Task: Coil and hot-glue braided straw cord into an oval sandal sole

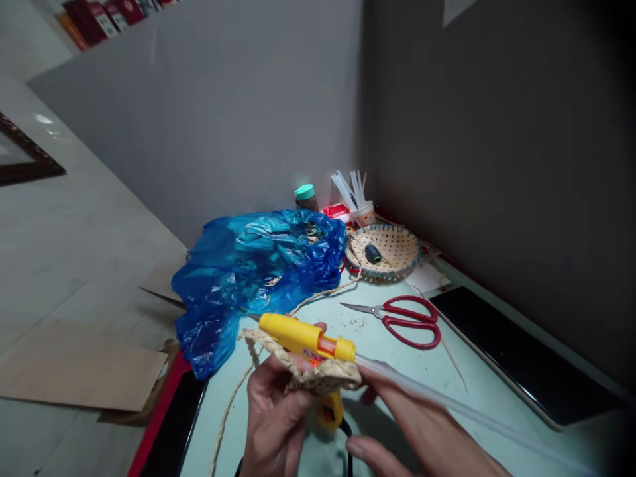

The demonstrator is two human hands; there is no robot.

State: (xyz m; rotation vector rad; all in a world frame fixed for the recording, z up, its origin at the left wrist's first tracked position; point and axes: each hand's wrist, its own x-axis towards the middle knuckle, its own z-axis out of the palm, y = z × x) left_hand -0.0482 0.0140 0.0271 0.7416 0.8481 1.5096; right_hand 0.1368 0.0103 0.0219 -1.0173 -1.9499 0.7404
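My left hand [278, 414] is closed on a coiled braid of pale straw cord [328, 376], thumb in front. A yellow hot glue gun [293, 333] lies just behind the braid, its nozzle pointing left and its handle below. A long clear glue stick [437, 397] runs out of its back end to the lower right. My right hand [392, 404] is at the gun's back end, with the fingers curled behind the gun and partly hidden; its thumb sits apart, near the black power cord. A loose length of the straw cord trails down to the left and across the table.
Red-handled scissors [410, 321] lie open on the pale table [318, 301]. A black tablet-like slab [517, 351] is at right. Behind are a blue plastic bag [233, 258], a woven basket [397, 248] with a dark spool, a cup [365, 213] of glue sticks and a green-lidded jar [305, 195].
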